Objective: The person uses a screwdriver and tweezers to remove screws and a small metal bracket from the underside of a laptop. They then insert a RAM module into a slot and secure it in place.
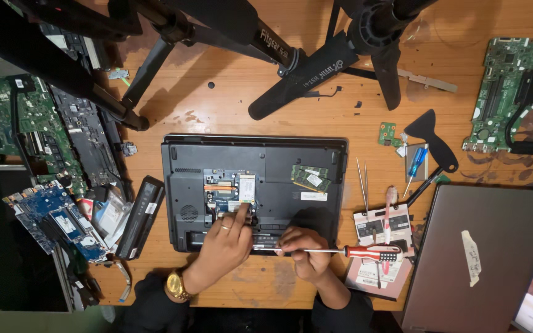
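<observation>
Near the front edge of the wooden tabletop (229, 105), I see an upturned black laptop (254, 191) lying flat with its underside facing me, and both of my hands are over its near half. My left hand (226, 243) reaches to the open bay in the base, fingertips resting at the lower edge of the exposed circuit board (232, 191). My right hand (303, 250) sits just beside it, at the front rim of the laptop.

Its case is matte black and rectangular, with a cover panel off: inside the bay I can make out a small blue-green board with a pale card on it. Further right, a second opening shows green memory modules (309, 177) with white labels.

My left grip is narrow, index and thumb pinched together against the board area; whether anything small sits between them I cannot tell. A gold ring and a gold wristwatch (176, 285) show on that hand. My right grip is closed around the metal shaft of a screwdriver (340, 251), which lies nearly level, its red and black handle pointing off to the right over some pale cards (377, 225).

To the left of the laptop lies a black battery pack (140, 216), with loose green and blue boards (50, 216) beyond it. A closed grey laptop (482, 259) rests at right.
</observation>
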